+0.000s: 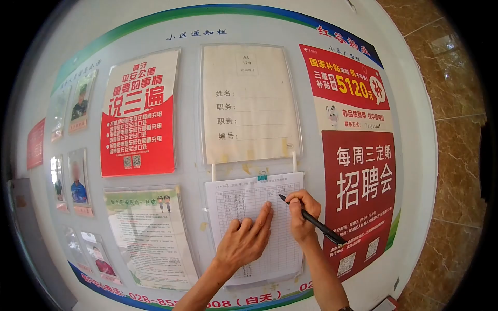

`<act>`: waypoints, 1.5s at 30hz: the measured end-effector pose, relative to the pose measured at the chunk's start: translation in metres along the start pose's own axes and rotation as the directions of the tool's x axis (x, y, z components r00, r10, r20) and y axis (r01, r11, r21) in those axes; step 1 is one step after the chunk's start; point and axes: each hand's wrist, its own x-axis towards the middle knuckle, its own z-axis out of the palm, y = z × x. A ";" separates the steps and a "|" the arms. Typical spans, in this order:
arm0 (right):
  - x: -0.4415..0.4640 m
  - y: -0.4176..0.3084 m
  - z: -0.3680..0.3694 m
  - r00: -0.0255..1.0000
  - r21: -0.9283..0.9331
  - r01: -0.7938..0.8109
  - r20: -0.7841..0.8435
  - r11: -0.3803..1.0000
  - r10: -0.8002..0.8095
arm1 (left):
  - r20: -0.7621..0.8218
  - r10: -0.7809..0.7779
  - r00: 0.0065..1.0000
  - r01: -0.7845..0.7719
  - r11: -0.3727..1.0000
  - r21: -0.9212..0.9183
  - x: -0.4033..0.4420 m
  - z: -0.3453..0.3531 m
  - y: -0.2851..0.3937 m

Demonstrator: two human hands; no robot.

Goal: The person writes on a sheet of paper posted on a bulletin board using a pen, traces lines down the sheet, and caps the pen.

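A printed form sheet (282, 243) with a ruled table hangs on the notice board, a small teal clip (262, 178) at its top edge. Some rows on the left of the table carry handwriting. My left hand (244, 241) lies on the sheet, fingers stretched upward and the index finger along the rows. Just right of it, my right hand (302, 215) grips a black pen (322, 227) close to its tip. The tip is at the table's upper right part; whether it touches the paper I cannot tell.
Above the form, a clear sleeve holds a cream A4 card (251, 109). Red and white posters (139, 114) and a green-headed letter (150, 238) are on the left, with photo cards (79, 179). Red advertising posters (358, 171) flank the right side, beside brown wall tiles (451, 171).
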 end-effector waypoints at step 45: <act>-0.002 0.007 0.002 0.996 -0.066 0.078 -0.038 0.995 -0.080 | 0.021 0.007 1.000 -0.007 1.000 0.005 -0.001 0.002 0.000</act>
